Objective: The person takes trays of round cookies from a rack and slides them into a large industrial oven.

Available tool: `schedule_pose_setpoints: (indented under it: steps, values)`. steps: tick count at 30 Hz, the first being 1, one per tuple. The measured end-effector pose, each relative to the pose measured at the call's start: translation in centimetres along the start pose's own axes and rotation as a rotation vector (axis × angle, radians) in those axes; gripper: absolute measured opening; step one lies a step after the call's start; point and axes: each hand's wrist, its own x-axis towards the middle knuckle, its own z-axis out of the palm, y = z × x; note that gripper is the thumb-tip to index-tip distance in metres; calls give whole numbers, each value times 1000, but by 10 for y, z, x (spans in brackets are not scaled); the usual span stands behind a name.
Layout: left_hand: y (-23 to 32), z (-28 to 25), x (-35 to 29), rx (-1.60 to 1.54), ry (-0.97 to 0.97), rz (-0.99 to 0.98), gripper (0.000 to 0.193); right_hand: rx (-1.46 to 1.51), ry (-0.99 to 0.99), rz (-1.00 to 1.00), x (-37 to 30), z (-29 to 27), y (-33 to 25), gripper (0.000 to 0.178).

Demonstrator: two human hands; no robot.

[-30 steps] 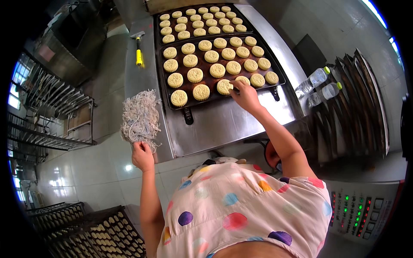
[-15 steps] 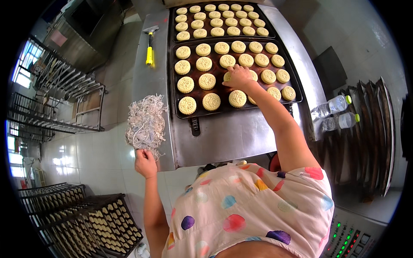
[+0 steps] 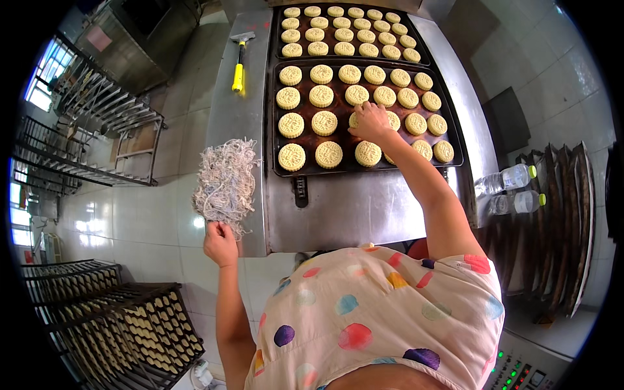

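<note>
Molded round mooncakes (image 3: 324,123) stand in rows on a dark baking tray (image 3: 305,171) on the metal table. My right hand (image 3: 373,122) reaches over the third row from the back, its bent fingers and thumb around one mooncake (image 3: 353,121), which it partly covers. At the table's left edge, my left hand (image 3: 221,244) pinches the near end of a tangled bundle of pale string (image 3: 225,185). That bundle lies partly on the table and overhangs its edge.
Behind sits a second tray of mooncakes (image 3: 344,49). A yellow-handled scraper (image 3: 238,77) lies at the table's left. Two plastic bottles (image 3: 518,176) and upright dark trays (image 3: 552,227) are on the right. Racks (image 3: 123,325) of loaded trays stand at lower left; a control panel (image 3: 520,367) is lower right.
The view has shifted slightly, so the table and trays appear farther right. Both hands keep nearly the same places on the mooncake and the string.
</note>
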Motion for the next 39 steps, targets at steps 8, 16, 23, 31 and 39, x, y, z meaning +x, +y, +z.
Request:
schedule_pose_setpoints:
  steps: [8, 16, 23, 31, 39]
  values:
    - [1, 2, 0, -40, -23, -4, 14, 176, 268, -61, -13, 3, -3, 55]
    - [7, -1, -2, -27, -7, -2, 13, 699, 415, -268, -99, -24, -66, 29]
    - [8, 2, -4, 53, -38, -42, 16, 1048, 282, -354, -157, -16, -106, 15]
    - [-27, 8, -6, -294, -25, -169, 21, 1380, -36, -288, -168, -9, -133, 16]
    - [-31, -57, -68, -861, 79, -455, 24, 1508, -386, -186, -200, -35, -206, 19]
